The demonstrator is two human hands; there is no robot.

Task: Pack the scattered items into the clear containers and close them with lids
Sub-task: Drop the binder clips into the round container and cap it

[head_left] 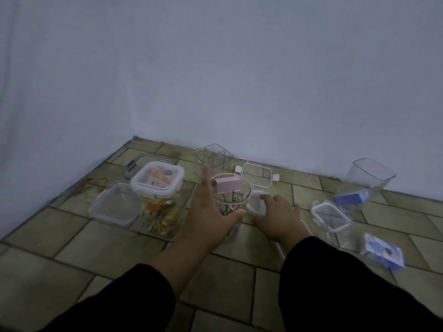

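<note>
Tiled floor [112, 250] against a plain wall. Left hand [206, 209], grip spread open, braces the round clear container [231, 200] holding a pink clip [227, 185], mid-floor. Right hand [279, 215], fingers closing on the round lid [256, 202] just beside it, evidently for capping.

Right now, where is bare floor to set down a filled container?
Bare tiles lie near-left, before the shallow tray. Another patch sits between the flat lid and the small tub. It is crowded around the round jar and both hands.

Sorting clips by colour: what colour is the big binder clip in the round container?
Pale pink binder clip, with dark wire handles, seen in the head view.
</note>
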